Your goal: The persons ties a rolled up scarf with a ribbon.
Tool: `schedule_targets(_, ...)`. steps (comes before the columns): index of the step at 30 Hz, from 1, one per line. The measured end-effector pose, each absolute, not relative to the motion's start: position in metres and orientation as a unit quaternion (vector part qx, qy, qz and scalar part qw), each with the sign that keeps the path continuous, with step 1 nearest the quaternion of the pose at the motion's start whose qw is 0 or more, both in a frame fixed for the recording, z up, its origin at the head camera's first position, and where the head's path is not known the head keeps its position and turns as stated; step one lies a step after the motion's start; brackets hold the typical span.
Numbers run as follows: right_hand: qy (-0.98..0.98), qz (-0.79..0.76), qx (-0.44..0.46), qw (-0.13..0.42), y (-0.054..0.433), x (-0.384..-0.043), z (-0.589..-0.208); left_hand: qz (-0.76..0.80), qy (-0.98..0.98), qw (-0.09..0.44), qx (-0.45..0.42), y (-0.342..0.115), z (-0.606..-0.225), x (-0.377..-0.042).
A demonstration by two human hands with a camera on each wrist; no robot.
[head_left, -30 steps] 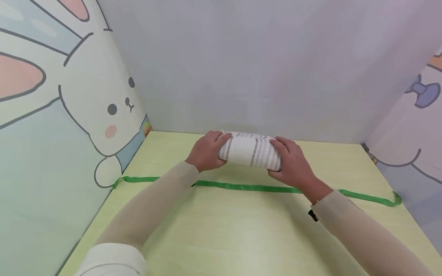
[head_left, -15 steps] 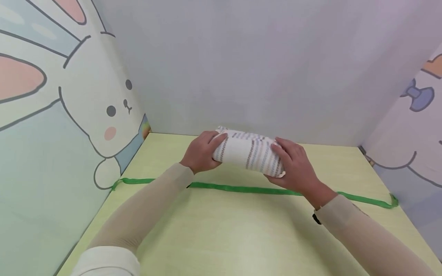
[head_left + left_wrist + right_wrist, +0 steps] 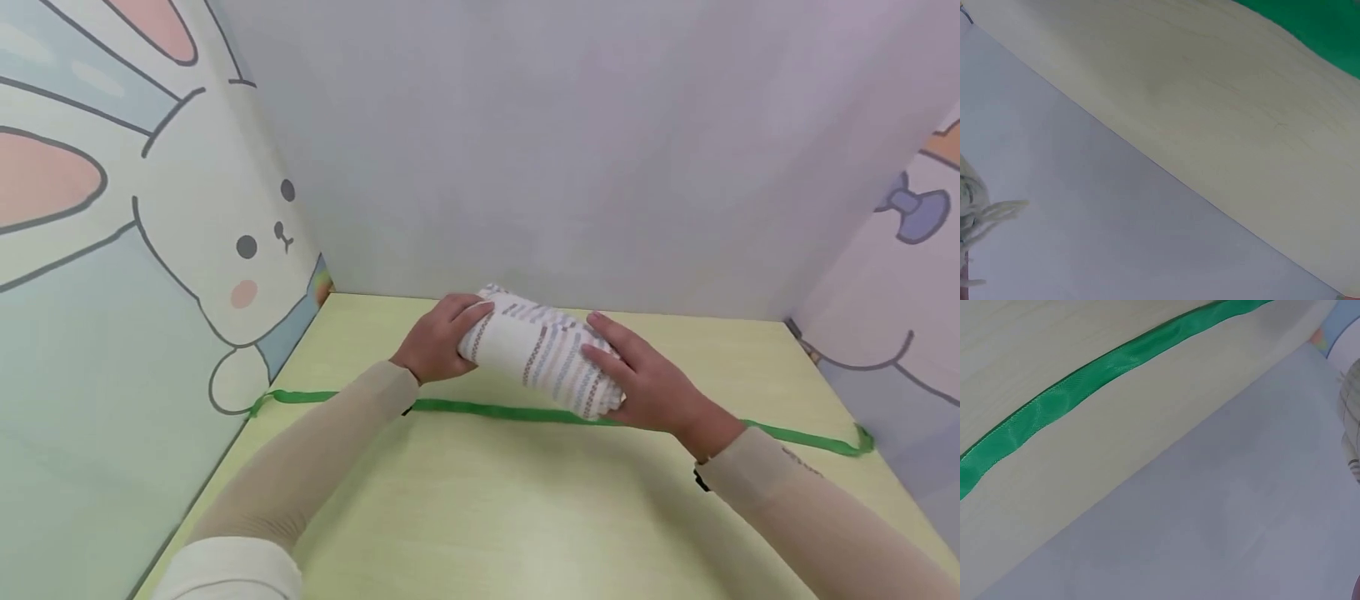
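A white rolled towel [image 3: 510, 346] with blue, pink and brown stripes is held in the air near the back of the table. My left hand [image 3: 441, 337] grips its left end, thumb across the top. At the lower right end my right hand [image 3: 656, 387] holds it, fingers over the top and thumb hidden. The roll slants down to the right. Only loose fringe [image 3: 1000, 211] shows at the left edge of the left wrist view. In the right wrist view a small part of the towel [image 3: 1352, 412] shows at the right edge.
A green ribbon [image 3: 480, 408] crosses the pale yellow table [image 3: 487, 517] from side to side, below the hands. Behind stands a plain grey-white wall [image 3: 540, 167]. Side panels carry a cartoon rabbit [image 3: 217, 200] and another figure [image 3: 862, 308].
The towel's right end has swung down and nearer with my right hand, so the roll slants more. My left hand has shifted slightly left and stays on its end.
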State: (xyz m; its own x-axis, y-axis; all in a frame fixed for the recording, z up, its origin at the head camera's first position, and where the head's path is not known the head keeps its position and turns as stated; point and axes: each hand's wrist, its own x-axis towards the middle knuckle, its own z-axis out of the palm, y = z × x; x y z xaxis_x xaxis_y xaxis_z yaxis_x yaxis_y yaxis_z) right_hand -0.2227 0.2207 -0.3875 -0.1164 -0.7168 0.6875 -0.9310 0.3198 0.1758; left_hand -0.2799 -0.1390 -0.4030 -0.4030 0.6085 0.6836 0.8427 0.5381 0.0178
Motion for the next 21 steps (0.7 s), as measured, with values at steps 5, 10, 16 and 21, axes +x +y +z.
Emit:
schedule_targets(5, -0.743, 0.131, 0.559, 0.345, 0.219, -0.213, -0.391, -0.175, -0.83, 0.297, -0.437, -0.137, -0.41, -0.278)
schedule_targets(10, -0.742, 0.128, 0.556, 0.352, 0.217, -0.206, -0.396, -0.163, -0.841, 0.279, -0.433, -0.138, -0.411, -0.276)
schedule_targets(16, -0.722, 0.132, 0.566, 0.376, 0.213, -0.194, -0.404, -0.151, -0.823, 0.283, -0.468, -0.137, -0.413, -0.275)
schedule_targets(21, -0.712, 0.118, 0.567, 0.397, 0.208, -0.183, -0.41, -0.143, -0.819, 0.267, -0.487, -0.133, -0.417, -0.277)
